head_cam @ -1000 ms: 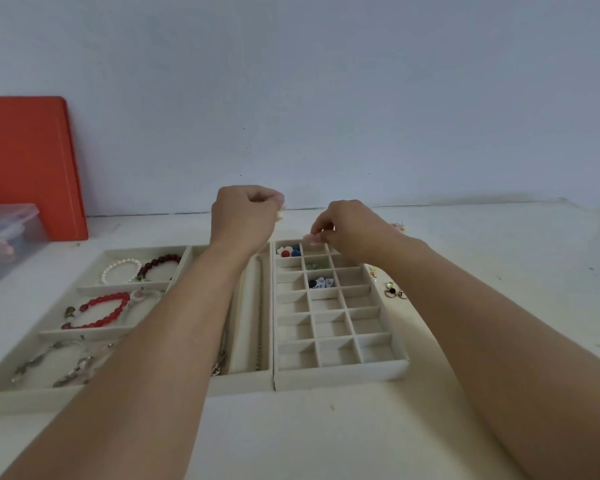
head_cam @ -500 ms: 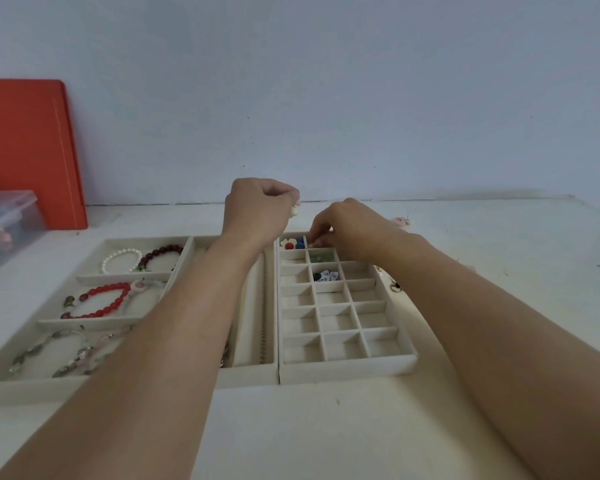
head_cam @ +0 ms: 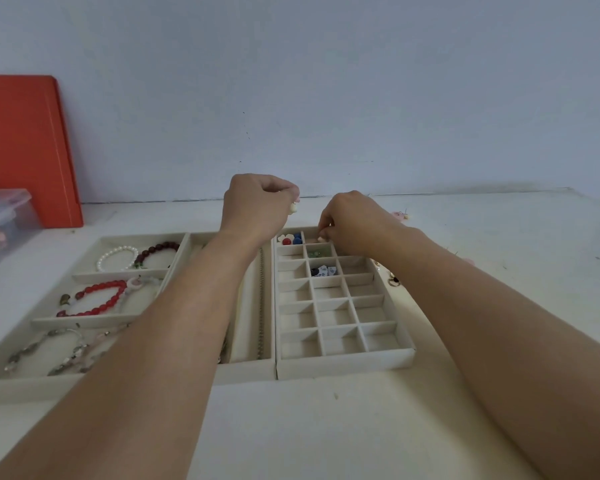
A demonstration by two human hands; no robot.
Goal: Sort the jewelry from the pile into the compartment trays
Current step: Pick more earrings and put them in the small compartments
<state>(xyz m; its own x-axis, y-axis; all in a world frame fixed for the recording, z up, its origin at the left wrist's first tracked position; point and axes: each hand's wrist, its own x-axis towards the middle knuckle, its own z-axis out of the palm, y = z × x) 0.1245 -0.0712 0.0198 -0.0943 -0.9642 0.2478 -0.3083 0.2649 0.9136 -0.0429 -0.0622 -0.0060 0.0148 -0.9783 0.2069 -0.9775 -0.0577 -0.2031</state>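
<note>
**Both hands over the far end of the grid tray**

I'm watching the left hand (head_cam: pixel 257 206) curling round a small cream bead (head_cam: pixel 293 207), hovering above the tray. The right hand (head_cam: pixel 352 221) is pinching another pale piece (head_cam: pixel 321 239) in the far middle compartment of the grid tray (head_cam: pixel 347 367). Loose jewelry (head_cam: pixel 394 280) is lying just right of it.

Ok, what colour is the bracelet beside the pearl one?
Dark maroon beads, next to the pearl bracelet; head view.
</note>
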